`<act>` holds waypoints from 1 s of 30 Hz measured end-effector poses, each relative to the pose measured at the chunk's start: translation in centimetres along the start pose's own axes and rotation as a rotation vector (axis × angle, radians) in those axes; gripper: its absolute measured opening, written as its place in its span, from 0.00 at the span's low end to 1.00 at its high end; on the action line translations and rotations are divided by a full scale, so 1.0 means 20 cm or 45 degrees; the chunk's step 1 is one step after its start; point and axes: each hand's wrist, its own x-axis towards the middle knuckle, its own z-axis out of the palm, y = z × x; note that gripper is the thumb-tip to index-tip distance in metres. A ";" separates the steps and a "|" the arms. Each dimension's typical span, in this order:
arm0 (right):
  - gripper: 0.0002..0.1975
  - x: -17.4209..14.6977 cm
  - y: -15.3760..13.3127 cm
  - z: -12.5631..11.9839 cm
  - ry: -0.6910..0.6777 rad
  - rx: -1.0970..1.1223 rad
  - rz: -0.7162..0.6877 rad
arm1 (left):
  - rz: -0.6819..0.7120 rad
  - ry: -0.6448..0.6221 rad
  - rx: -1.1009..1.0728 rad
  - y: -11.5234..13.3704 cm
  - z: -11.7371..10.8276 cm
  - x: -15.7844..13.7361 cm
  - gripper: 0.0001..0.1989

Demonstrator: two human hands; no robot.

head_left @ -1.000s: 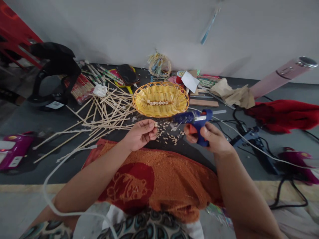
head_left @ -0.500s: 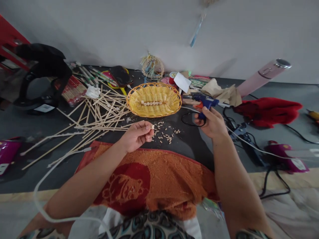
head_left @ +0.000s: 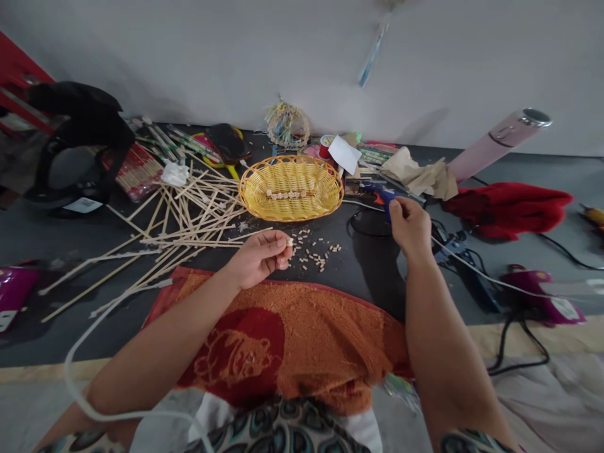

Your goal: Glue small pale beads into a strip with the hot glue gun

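Between the thumb and fingertips of my left hand (head_left: 262,258) is a small pale wooden piece (head_left: 289,242), held just above the table. Short cut wooden bits (head_left: 318,259) lie scattered beside those fingers. My right hand (head_left: 411,228) is closed at the back of a blue glue gun (head_left: 384,196), whose orange trigger shows and whose handle is mostly covered by the hand. Behind both hands stands a yellow wicker basket (head_left: 245,204) with a row of little wooden pieces (head_left: 287,195) in it.
Long thin wooden sticks (head_left: 189,214) are heaped left of the basket. An orange towel (head_left: 325,327) drapes over the near edge. Right of me are a red cloth (head_left: 514,207), a pink flask (head_left: 500,141) and a white cable (head_left: 481,274). A black headset-like object (head_left: 75,145) stands far left.
My right hand has shifted slightly right and turned over, and the glue gun has tilted away, showing less of its body. My left hand keeps its place and its grip.
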 end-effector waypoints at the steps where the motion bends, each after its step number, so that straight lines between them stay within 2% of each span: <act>1: 0.19 0.00 -0.02 -0.01 0.052 -0.093 -0.048 | 0.001 -0.003 0.000 0.00 0.00 0.00 0.05; 3: 0.16 -0.02 -0.09 -0.04 0.135 -0.160 -0.137 | 0.000 -0.006 0.002 0.00 0.00 0.00 0.05; 5: 0.15 -0.06 -0.18 -0.05 0.096 -0.074 -0.240 | -0.004 -0.006 0.006 0.00 0.00 0.00 0.05; 7: 0.12 -0.11 -0.29 -0.06 -0.091 0.034 -0.391 | -0.010 -0.006 0.008 0.00 0.00 0.00 0.05; 9: 0.10 -0.17 -0.37 -0.05 -0.367 0.121 -0.590 | -0.009 -0.006 0.004 0.00 0.00 0.00 0.05; 12: 0.08 -0.24 -0.44 -0.02 -0.692 0.143 -0.784 | -0.007 0.000 0.005 0.00 0.00 0.00 0.05; 15: 0.08 -0.27 -0.45 0.01 -0.812 0.078 -0.804 | -0.011 -0.001 0.006 0.00 0.00 0.00 0.05; 20: 0.07 -0.28 -0.45 0.02 -0.864 -0.014 -0.760 | -0.013 -0.006 -0.002 0.00 0.00 0.00 0.05; 26: 0.06 -0.30 -0.49 0.01 -0.898 -0.165 -0.732 | -0.023 -0.009 -0.005 0.00 0.00 0.00 0.05; 30: 0.06 -0.32 -0.52 0.00 -0.854 -0.221 -0.756 | -0.027 0.007 -0.001 0.00 0.00 0.00 0.05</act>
